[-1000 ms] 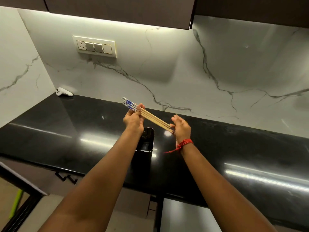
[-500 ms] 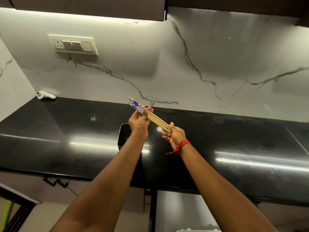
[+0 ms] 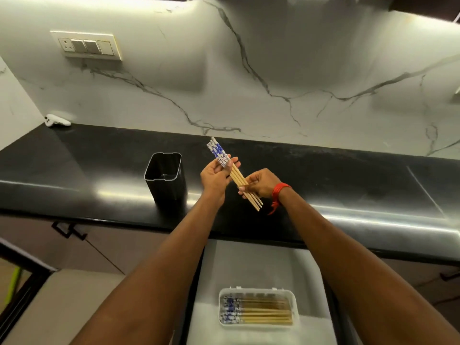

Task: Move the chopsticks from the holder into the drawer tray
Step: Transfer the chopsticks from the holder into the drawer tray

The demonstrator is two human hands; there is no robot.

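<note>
Both hands hold one bundle of wooden chopsticks (image 3: 238, 178) with blue-and-white patterned tops above the black counter. My left hand (image 3: 214, 179) grips the bundle just below the patterned ends, and my right hand (image 3: 260, 183), with a red thread at the wrist, pinches it nearer the thin tips. The bundle slants from upper left to lower right. The black holder (image 3: 166, 180) stands on the counter left of my hands and looks empty. Below, a white tray (image 3: 294, 308) lies in the open drawer with several chopsticks (image 3: 258, 312) lying flat in it.
The black counter (image 3: 348, 185) runs across the view under a white marble wall. A white controller (image 3: 57, 120) lies at the far left by the wall. A switch panel (image 3: 87, 47) is on the wall. The open drawer (image 3: 249, 265) has a pale liner.
The view has tipped down and shifted right, so the open drawer and its tray now show. The bundle stays in both hands and is now to the right of the holder.
</note>
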